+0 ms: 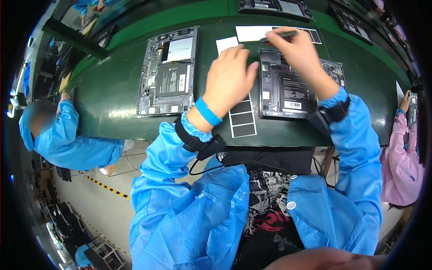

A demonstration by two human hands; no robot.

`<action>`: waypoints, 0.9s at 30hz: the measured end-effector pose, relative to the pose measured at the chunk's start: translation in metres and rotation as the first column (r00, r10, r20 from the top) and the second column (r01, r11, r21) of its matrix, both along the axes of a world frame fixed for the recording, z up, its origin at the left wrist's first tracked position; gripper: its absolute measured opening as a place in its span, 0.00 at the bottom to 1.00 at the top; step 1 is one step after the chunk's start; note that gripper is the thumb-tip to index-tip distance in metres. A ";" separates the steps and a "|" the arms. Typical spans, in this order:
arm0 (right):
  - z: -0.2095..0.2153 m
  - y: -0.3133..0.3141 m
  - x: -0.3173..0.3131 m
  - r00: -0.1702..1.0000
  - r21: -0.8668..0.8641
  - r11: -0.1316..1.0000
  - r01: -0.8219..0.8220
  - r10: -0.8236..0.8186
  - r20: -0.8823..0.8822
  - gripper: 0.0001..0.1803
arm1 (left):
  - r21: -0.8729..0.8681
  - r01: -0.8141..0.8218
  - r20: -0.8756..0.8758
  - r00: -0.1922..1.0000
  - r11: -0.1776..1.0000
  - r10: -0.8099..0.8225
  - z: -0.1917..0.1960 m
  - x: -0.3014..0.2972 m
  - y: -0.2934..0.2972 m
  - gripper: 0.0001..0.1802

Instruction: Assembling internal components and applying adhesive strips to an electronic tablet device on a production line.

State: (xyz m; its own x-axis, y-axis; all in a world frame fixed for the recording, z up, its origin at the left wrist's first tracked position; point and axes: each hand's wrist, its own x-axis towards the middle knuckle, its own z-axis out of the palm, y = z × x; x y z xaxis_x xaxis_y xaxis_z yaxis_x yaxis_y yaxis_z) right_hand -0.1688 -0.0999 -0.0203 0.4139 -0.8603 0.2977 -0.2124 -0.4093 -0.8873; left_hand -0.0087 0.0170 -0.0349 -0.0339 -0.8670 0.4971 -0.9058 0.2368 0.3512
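The right hand (300, 53) pinches a slim dark pen-like tool (280, 34) between thumb and fingertips, its tip pointing left over the top edge of the opened dark tablet chassis with its flat black battery pack exposed (292, 90), which lies on the dark green work mat (112, 99) directly ahead of the person. The left hand (231, 76) hovers over the chassis's left edge with fingers loosely extended and close together, holding nothing that I can make out; whether its fingertips actually rest on the frame is hidden by the hand itself. The main risk, as I judge it, is the tool tip slipping down onto the bare battery or the small boards beside it, which an unsteady chassis would invite if the left hand is not bracing it. Under the left wrist lies a white backing strip carrying black rectangular stickers (243, 118), and a sleeve or the blue wristband (208, 111) could drag it or lift a sticker off (the strip looks loose on the mat). A second opened grey tablet chassis (168, 74) lies to the left, well apart, and seems out of harm's way. The coiled cable at the left cuff could also snag the mat's near edge.
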 end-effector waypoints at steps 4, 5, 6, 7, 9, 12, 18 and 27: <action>-0.015 -0.006 0.035 0.983 -0.072 0.997 -0.001 -0.012 -0.181 0.16 | 0.030 -0.080 0.200 0.977 0.996 0.072 -0.035 0.016 0.001 0.31; -0.015 -0.001 0.036 0.978 -0.073 0.997 -0.008 -0.007 -0.207 0.16 | 0.027 -0.081 0.205 0.976 0.996 0.074 -0.035 0.017 0.001 0.31; -0.013 0.001 0.036 0.966 -0.115 0.993 0.012 -0.041 -0.256 0.16 | 0.069 -0.085 0.170 0.983 0.994 0.072 -0.035 0.018 0.001 0.34; -0.011 0.004 0.036 0.966 -0.114 0.993 0.011 -0.040 -0.254 0.16 | 0.113 -0.087 0.132 0.989 0.990 0.072 -0.035 0.017 0.002 0.37; -0.010 0.008 0.036 0.972 -0.042 0.999 0.026 -0.035 -0.231 0.15 | 0.125 -0.092 0.041 0.995 0.988 0.088 -0.032 0.018 0.004 0.40; -0.027 -0.003 0.038 0.983 -0.242 0.970 0.010 -0.054 -0.174 0.15 | 0.138 -0.100 0.056 0.994 0.985 0.093 -0.031 0.019 0.001 0.41; -0.024 0.001 0.036 0.986 -0.144 0.990 -0.001 -0.023 -0.163 0.15 | 0.140 -0.096 0.076 0.993 0.986 0.086 -0.029 0.018 0.002 0.40; -0.022 0.001 0.036 0.984 -0.200 0.980 -0.018 -0.018 -0.176 0.14 | 0.137 -0.095 0.114 0.990 0.986 0.079 -0.030 0.020 0.002 0.41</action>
